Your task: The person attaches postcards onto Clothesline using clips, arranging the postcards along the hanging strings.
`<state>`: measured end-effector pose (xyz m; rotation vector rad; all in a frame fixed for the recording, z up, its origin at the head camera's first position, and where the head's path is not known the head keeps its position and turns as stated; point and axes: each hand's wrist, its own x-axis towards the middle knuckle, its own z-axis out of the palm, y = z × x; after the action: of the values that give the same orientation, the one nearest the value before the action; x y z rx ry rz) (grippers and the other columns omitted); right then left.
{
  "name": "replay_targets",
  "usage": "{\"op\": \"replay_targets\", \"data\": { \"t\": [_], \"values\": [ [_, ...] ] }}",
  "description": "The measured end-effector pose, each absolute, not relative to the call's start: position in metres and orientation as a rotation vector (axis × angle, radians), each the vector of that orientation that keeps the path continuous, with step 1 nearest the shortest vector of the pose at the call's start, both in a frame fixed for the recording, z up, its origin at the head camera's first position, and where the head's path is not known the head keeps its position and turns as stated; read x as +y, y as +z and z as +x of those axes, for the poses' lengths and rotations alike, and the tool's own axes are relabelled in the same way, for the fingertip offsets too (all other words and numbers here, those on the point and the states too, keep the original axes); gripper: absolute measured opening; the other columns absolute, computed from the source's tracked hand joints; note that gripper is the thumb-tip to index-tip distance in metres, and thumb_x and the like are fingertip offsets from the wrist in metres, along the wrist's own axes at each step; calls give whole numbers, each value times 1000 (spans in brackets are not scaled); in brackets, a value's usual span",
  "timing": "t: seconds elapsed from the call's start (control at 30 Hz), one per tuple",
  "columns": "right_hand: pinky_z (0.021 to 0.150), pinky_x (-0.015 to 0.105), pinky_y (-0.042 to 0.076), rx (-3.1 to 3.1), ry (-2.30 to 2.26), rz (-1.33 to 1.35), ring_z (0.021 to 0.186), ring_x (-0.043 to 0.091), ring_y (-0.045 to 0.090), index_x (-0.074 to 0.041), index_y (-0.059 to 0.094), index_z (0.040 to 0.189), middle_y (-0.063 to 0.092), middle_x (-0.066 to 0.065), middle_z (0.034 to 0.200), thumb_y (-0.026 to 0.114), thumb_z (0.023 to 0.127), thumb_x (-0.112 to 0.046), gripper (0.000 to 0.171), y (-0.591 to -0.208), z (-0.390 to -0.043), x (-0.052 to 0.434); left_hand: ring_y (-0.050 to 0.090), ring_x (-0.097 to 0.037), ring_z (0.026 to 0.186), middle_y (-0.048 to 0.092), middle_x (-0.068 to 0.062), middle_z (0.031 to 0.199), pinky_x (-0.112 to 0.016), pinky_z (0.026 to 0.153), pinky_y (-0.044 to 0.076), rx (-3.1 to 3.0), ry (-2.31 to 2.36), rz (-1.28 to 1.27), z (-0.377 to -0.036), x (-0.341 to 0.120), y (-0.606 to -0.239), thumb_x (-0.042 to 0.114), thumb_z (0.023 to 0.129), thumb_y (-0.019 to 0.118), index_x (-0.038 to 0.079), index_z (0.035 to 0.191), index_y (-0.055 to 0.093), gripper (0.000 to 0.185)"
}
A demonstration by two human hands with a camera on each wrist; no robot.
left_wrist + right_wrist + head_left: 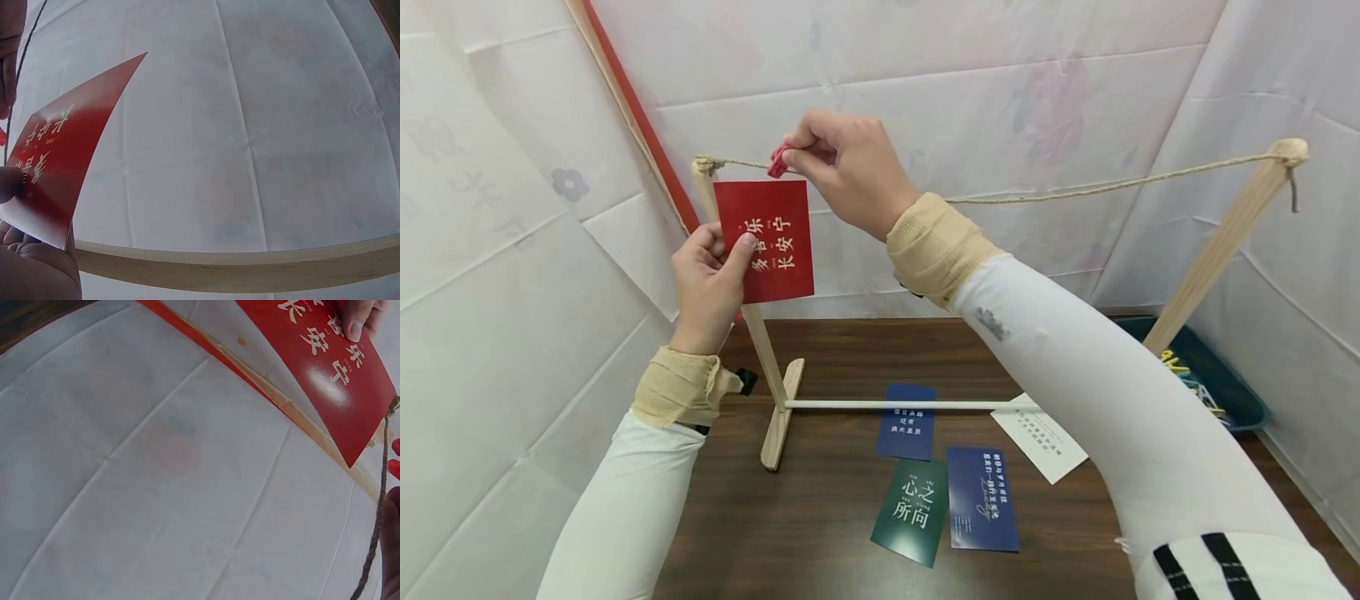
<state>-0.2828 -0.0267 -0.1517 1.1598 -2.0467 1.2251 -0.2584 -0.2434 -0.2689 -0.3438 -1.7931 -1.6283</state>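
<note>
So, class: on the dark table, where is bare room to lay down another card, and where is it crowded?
Bare wood shows left of the green card, in front of the stand's foot. Crowded: the middle, where two blue cards, the green card and a white card cluster; the blue tray fills the right corner.

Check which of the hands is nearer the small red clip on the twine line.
Right. The right hand pinches the small red clip at the twine line; the left hand sits lower, holding the red card by its left edge.
</note>
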Motion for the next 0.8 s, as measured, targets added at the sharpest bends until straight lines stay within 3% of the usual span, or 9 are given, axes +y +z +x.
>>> {"op": "replay_targets", "data": {
  "t": [0.2,0.43,0.8],
  "values": [
    [79,18,53,-2095,1269,1108,96,17,80,3,72,99,84,13,108,70,105,-4,10,-149,-284,-31,77,-3,81,78,8,89,-19,73,63,-1777,-1641,-354,-259,-243,-269,8,105,68,15,104,70,7],
    [79,18,54,-2088,1298,1098,93,20,81,5,74,101,84,15,103,71,104,-3,9,-149,-283,-37,77,-3,81,78,9,89,-19,73,63,-1772,-1632,-355,-259,-244,-270,8,105,67,16,104,70,8],
    [80,19,53,-2213,1337,1053,93,14,80,1,73,106,84,11,103,68,107,-7,9,-143,-286,-44,78,-4,84,79,9,93,-19,75,63,-1788,-1608,-347,-256,-245,-268,12,106,68,17,107,70,6]
  ]
}}
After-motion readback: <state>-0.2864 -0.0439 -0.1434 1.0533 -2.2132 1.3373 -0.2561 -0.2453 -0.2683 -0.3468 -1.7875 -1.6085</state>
